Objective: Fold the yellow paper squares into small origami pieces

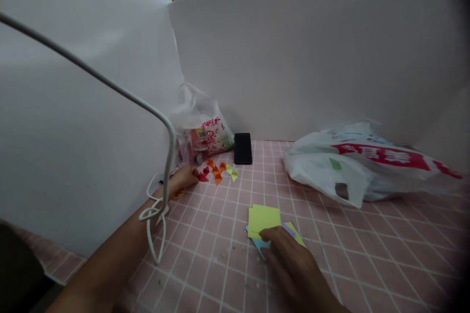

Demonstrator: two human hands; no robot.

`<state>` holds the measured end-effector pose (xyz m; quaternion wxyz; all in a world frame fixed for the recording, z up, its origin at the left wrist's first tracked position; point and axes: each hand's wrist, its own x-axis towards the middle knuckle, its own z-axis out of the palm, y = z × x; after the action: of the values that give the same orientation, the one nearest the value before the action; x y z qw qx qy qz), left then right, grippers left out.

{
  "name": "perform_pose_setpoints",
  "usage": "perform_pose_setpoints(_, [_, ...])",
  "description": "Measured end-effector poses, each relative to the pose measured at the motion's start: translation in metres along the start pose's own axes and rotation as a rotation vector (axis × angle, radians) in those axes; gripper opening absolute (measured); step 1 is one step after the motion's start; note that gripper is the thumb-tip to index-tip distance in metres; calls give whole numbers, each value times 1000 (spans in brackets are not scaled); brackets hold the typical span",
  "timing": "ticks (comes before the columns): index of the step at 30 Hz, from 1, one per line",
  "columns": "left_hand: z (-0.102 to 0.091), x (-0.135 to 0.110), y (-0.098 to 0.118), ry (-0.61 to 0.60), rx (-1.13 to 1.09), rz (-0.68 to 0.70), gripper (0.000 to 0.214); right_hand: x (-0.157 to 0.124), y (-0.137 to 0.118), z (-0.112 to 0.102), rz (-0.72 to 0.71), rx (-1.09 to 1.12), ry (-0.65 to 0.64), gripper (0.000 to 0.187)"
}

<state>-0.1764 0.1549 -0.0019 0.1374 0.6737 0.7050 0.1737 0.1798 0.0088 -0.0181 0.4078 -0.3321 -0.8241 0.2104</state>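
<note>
Square paper sheets [264, 217] seen on the near half of the table [268, 181], about midway between its left and right edges. Yellow-green on top; a blue sheet [258, 243] shown beneath at the lower left, with a purple sheet [289, 229] and more yellow-green fanned out at the right. The pile is partly covered by the right hand [290, 252], whose index fingertip is laid on the top sheet's near edge. Its fingers are loosely bent and partly blurred; whether any sheet is pinched cannot be told.

Toward the table's far left corner, small folded papers are set in a loose cluster: red pieces [204, 174] leftmost, orange pieces [217, 174] in the middle, yellow-green pieces [234, 174] at the right. The left hand [189, 176] is held at the red ones, fingers curled together; whether a piece is gripped cannot be told.

Behind the cluster, a white plastic bag [219, 132] is set in the far left corner. A black phone [243, 149] is laid by the far edge, just right of that bag. A larger plastic bag [378, 161] with a red band is spread toward the right edge. The left forearm is crossed in view by a looped white cable [110, 85]. The far edge is bordered by a white panel [312, 58]
</note>
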Motion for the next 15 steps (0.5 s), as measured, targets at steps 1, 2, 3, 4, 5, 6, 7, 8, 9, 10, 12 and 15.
perform_pose_setpoints(1, [1, 0, 0, -42, 18, -11, 33, 0, 0, 0, -2, -1, 3, 20])
perform_pose_setpoints(2, [3, -1, 1, -78, 36, -21, 33, 0, 1, 1, -4, -3, 3, 20])
perform_pose_setpoints(3, [4, -1, 2, -95, 49, -27, 33, 0, 1, 1, -7, -6, 6, 20])
perform_pose_setpoints(4, [6, -1, 2, -104, 59, -29, 33, 0, 1, 1, -10, -9, 9, 19])
perform_pose_setpoints(5, [8, -1, 3, -107, 67, -26, 33, 0, 1, 1, -12, -13, 11, 19])
perform_pose_setpoints(6, [9, 0, 4, -107, 75, -18, 32, 1, 0, 0, -14, -15, 11, 18])
perform_pose_setpoints(7, [10, 0, 5, -107, 82, -7, 32, 1, 0, 0, -14, -15, 8, 18])
perform_pose_setpoints(8, [10, 0, 5, -106, 88, 8, 32, 1, -1, -1, -11, -14, 6, 18])
perform_pose_setpoints(9, [10, 0, 6, -104, 93, 26, 33, 1, -1, -1, -8, -11, 2, 19])
perform_pose_setpoints(10, [10, 1, 7, -102, 97, 45, 32, 1, -2, -1, -3, -6, -4, 19])
perform_pose_setpoints(12, [10, 0, 10, -91, 103, 84, 32, 1, -2, -2, 11, 3, -12, 20])
perform_pose_setpoints(15, [11, 0, 14, -76, 105, 130, 31, 0, -3, -2, 23, 13, -23, 19])
